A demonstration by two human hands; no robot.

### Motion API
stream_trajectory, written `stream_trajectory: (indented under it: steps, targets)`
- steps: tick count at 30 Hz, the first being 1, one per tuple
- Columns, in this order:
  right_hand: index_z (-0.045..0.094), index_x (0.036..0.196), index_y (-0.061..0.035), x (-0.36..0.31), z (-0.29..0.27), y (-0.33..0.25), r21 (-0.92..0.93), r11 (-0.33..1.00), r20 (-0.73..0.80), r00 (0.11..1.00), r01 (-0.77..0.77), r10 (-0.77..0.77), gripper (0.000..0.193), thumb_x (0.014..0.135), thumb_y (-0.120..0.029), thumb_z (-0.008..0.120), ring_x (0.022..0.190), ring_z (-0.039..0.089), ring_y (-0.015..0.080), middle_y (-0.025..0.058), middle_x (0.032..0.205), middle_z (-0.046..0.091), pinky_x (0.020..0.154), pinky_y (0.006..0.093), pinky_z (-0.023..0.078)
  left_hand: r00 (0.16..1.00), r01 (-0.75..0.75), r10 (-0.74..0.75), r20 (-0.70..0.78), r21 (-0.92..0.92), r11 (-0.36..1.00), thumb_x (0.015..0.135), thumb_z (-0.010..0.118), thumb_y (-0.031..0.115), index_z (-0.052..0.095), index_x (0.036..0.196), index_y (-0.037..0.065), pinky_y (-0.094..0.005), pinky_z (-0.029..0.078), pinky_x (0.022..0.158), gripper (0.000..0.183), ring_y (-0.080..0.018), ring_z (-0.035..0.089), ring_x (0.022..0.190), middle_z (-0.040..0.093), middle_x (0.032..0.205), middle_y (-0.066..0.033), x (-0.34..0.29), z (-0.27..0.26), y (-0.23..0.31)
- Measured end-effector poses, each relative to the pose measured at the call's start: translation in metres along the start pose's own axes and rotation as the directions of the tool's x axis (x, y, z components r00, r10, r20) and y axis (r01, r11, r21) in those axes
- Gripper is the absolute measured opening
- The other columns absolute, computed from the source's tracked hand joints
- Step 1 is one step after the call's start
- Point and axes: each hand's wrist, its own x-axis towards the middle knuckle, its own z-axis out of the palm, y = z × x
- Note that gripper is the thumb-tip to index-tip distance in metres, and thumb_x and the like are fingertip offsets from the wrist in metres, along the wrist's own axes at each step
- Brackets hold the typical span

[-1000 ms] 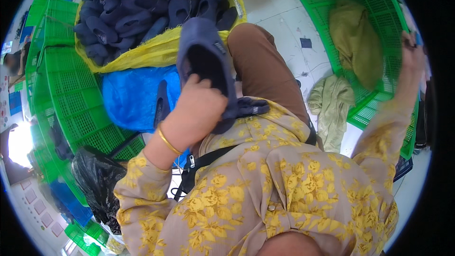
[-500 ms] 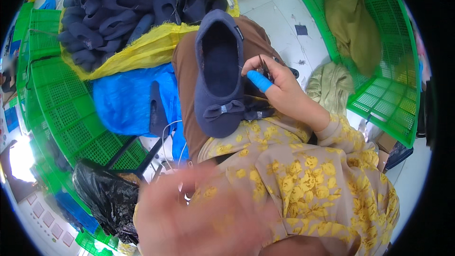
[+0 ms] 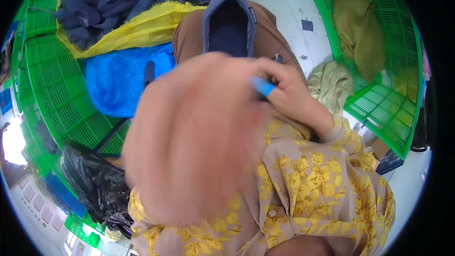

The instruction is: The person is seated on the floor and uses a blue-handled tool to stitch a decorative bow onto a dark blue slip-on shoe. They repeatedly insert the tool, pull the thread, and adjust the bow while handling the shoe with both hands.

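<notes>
A navy slipper [image 3: 228, 28] lies on my brown-clad lap, its heel end pointing away; the front half is hidden behind my left hand. My left hand [image 3: 194, 132] is large and smeared by motion close to the camera, so its fingers cannot be read. To the right of the slipper, my right hand [image 3: 296, 92] has curled fingers and blue tape [image 3: 262, 86] round its thumb. It grips small dark thread snips [image 3: 278, 58], of which only a bit shows past the fingers.
A yellow sack [image 3: 137, 23] full of navy slippers [image 3: 118, 2] stands ahead on the left, above a blue plastic bag [image 3: 113, 83]. Green crates [image 3: 61, 99] line both sides; the right one holds olive cloth [image 3: 358, 28]. A black plastic bag [image 3: 90, 180] sits near left.
My left hand has swept up and forward from the lower edge, now covering the slipper's bow and toe. The right hand stays beside the slipper, its snips less visible. The view has shifted slightly.
</notes>
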Motion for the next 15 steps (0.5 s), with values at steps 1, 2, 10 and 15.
stream_trajectory:
  steps: [1, 2, 10, 15]
  targets:
    - [0.062, 0.102, -0.0059, 0.0, 0.006, 0.017, -0.003, 0.995, -0.026, 0.995, 0.096, -0.096, 0.011, 0.091, -0.005, 0.06, 0.068, 0.054, 0.0093, 0.0031, 0.079, 0.062, 0.063, 0.0245, 0.045, 0.999, 0.017, -0.02, -0.04, -0.073, 0.997, 0.076, 0.073, 0.006, 0.061, 0.104, -0.001, -0.0323, 0.049, 0.067, 0.031, -0.025, 0.059, 0.074, 0.062, 0.096, -0.0132, -0.006, 0.027, -0.031]
    - [0.062, 0.104, -0.007, 0.0, 0.004, 0.01, -0.1, 0.989, 0.028, 0.994, 0.106, -0.104, 0.016, 0.088, -0.004, 0.062, 0.069, 0.061, 0.0178, 0.0079, 0.081, 0.064, 0.065, 0.0287, 0.049, 0.997, 0.073, -0.077, -0.027, -0.114, 0.991, 0.078, 0.074, 0.009, 0.061, 0.105, -0.001, -0.0326, 0.05, 0.068, 0.031, -0.0279, 0.06, 0.078, 0.062, 0.097, -0.014, -0.012, 0.041, -0.045]
    - [0.064, 0.106, -0.0082, -0.006, -0.005, 0.014, -0.28, 0.928, 0.17, 0.964, 0.247, -0.205, 0.035, 0.075, 0.006, 0.059, 0.084, 0.066, 0.0337, 0.0141, 0.089, 0.068, 0.071, 0.0396, 0.052, 0.985, 0.15, -0.121, 0.119, -0.281, 0.948, 0.075, 0.075, 0.003, 0.065, 0.098, 0.005, -0.0337, 0.049, 0.066, 0.025, -0.0283, 0.06, 0.078, 0.06, 0.092, -0.0118, -0.04, 0.088, -0.068]
    - [0.065, 0.107, -0.0037, -0.006, -0.006, 0.019, -0.21, 0.939, 0.171, 0.956, 0.271, -0.238, 0.04, 0.07, 0.009, 0.057, 0.086, 0.066, 0.0347, 0.0159, 0.094, 0.069, 0.075, 0.0407, 0.053, 0.999, 0.026, -0.014, 0.044, -0.278, 0.96, 0.072, 0.073, -0.006, 0.067, 0.091, 0.003, -0.0306, 0.049, 0.065, 0.023, -0.0241, 0.061, 0.076, 0.061, 0.09, -0.0093, -0.047, 0.098, -0.079]
